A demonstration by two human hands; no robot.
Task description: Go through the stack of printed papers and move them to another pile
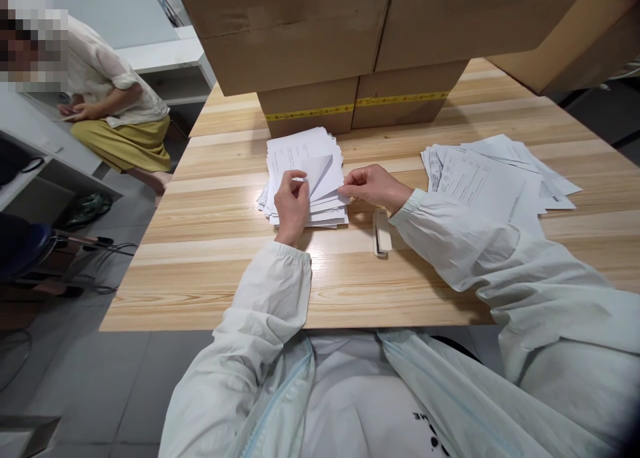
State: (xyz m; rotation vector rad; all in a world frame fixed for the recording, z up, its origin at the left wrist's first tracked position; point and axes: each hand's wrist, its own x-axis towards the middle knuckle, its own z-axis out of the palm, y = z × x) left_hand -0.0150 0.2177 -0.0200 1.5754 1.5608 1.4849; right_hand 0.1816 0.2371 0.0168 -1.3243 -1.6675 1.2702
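A stack of printed paper (295, 151) lies in front of me on the table, its edges uneven. My left hand (291, 205) is over the stack's near left part, thumb and fingers closed on the lifted corner of a top sheet (320, 171), which curls back. At the right edge of the same stack, my right hand (374, 186) pinches the edge of the paper; how many sheets it has is hidden. Just below my right wrist, a white stapler (382, 235) rests on the table.
Another loose pile of papers (480, 181) spreads out beyond my right forearm. Large cardboard boxes (305, 105) with yellow tape stand stacked at the back of the wooden table (210, 271). A seated person (115, 98) is off to the left, near white shelving (165, 58).
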